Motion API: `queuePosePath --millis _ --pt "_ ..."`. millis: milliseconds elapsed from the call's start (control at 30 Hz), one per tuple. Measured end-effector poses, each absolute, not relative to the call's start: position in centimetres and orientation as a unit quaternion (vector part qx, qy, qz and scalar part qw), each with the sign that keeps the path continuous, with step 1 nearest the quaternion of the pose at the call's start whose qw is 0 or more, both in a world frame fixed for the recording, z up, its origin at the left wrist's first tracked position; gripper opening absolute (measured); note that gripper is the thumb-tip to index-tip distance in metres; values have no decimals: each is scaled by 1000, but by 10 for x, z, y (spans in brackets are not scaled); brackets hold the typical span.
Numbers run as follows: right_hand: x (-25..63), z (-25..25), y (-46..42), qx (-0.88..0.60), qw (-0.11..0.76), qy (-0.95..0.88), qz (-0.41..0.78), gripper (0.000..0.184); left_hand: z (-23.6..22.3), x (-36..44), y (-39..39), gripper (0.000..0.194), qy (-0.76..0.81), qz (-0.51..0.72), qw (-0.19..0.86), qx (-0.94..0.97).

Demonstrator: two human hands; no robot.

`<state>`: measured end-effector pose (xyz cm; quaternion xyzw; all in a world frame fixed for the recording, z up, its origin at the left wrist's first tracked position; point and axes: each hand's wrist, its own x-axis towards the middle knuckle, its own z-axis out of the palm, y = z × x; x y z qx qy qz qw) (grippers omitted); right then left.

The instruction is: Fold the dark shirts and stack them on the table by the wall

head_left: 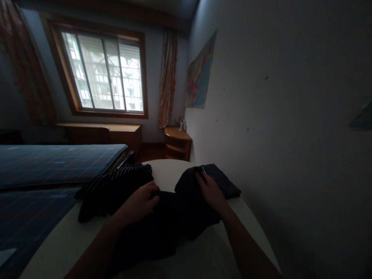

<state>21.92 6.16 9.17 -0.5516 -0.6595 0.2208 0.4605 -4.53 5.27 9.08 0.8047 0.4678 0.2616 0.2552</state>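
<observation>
A dark garment (174, 221) lies spread on a round white table (168, 172) in front of me. My left hand (142, 203) rests on its left part with fingers curled onto the cloth. My right hand (210, 192) lies on the garment's far right part, fingers pressed down on the fabric near a folded dark piece (223, 182). A dark striped garment (116, 182) is heaped at the table's left side, just beyond my left hand.
A bed with a blue checked cover (55, 162) stands to the left. A wooden desk (107, 133) sits under the window (104, 73); a small corner shelf (177, 143) is beyond the table. A wall with a map (200, 73) runs along the right.
</observation>
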Motion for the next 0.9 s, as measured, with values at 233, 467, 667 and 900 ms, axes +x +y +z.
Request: queuePosePath --millis 233,467,667,900 --pt "213 105 82 -526 463 -638 320 52 80 -38 55 51 396 364 355 764" --pt "191 93 76 -465 379 -644 474 55 58 -15 68 71 392 401 351 750" --pt "211 101 73 -416 343 -660 523 63 67 -16 74 29 485 480 335 649" --pt "214 94 71 -408 251 -730 487 96 74 -29 78 29 559 512 261 597"
